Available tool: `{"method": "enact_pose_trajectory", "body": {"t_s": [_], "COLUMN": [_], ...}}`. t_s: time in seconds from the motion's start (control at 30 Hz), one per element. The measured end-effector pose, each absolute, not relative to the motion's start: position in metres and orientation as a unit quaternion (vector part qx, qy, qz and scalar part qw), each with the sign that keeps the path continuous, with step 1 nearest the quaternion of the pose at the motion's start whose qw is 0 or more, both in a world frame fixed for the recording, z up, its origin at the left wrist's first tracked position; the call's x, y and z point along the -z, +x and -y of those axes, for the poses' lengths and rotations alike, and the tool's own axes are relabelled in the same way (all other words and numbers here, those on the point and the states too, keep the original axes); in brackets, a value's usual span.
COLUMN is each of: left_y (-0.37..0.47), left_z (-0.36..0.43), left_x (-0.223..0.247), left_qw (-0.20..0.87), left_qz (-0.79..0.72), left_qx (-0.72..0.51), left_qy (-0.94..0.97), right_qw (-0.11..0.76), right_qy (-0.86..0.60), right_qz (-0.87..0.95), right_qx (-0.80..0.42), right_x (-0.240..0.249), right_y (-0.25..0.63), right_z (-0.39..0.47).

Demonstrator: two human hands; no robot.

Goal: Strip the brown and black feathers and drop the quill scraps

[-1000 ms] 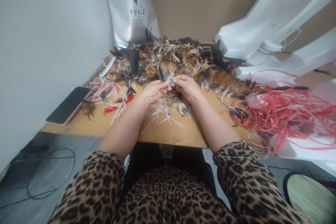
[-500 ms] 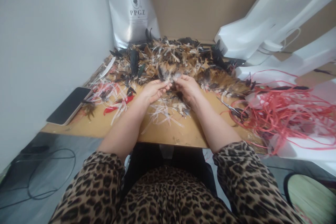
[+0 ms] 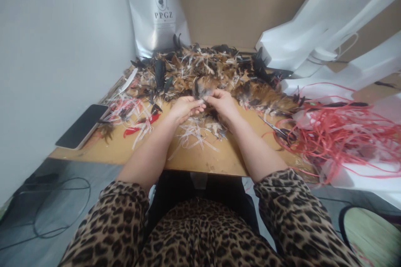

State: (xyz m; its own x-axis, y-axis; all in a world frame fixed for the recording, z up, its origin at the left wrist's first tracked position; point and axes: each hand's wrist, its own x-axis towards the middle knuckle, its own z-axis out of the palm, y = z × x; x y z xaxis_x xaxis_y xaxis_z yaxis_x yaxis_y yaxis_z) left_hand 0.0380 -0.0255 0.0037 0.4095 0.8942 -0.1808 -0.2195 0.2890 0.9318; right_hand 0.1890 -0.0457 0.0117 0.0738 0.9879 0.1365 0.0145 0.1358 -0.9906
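Between my two hands, near the front of the feather pile, is a small bunch of brown and grey feathers [image 3: 204, 86]. My left hand [image 3: 187, 108] pinches its lower end between thumb and fingers. My right hand [image 3: 221, 103] grips the same bunch from the other side, fingertips close to the left ones. Behind them spreads a large pile of brown and black feathers [image 3: 216, 64]. Below the hands, white ribbon strips [image 3: 194, 135] lie loose on the table [image 3: 216, 162].
At the left edge lies a phone [image 3: 83, 126], with red and white strips [image 3: 128, 110] near it. Scissors [image 3: 277, 129] rest on the right beside a tangle of red ribbon [image 3: 347, 137]. A silver bag [image 3: 159, 29] stands behind; white sheeting [image 3: 300, 33] rises at the right.
My fingertips have drawn closer together around the feathers. The bunch has shifted slightly to the right, and the rest of the table looks the same.
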Motion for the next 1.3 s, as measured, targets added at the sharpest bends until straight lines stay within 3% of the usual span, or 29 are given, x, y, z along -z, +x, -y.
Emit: {"method": "enact_pose_trajectory", "body": {"t_s": [0.7, 0.83, 1.07, 1.3], "left_y": [0.035, 0.030, 0.030, 0.033], "left_z": [0.025, 0.019, 0.014, 0.016], "left_x": [-0.004, -0.007, -0.010, -0.008], "left_qw": [0.683, 0.672, 0.674, 0.681], "left_qz": [-0.399, -0.405, -0.401, -0.389], "left_qx": [-0.389, -0.443, -0.502, -0.502], "left_qy": [0.471, 0.434, 0.364, 0.365], "right_qw": [0.574, 0.564, 0.380, 0.420], "right_qy": [-0.484, -0.536, -0.606, -0.629], "right_qz": [0.465, 0.514, 0.689, 0.633], "right_qx": [-0.469, -0.362, -0.117, -0.165], "right_x": [-0.001, 0.007, 0.016, 0.017], "right_y": [0.189, 0.203, 0.207, 0.196], "right_z": [0.038, 0.030, 0.031, 0.025]}}
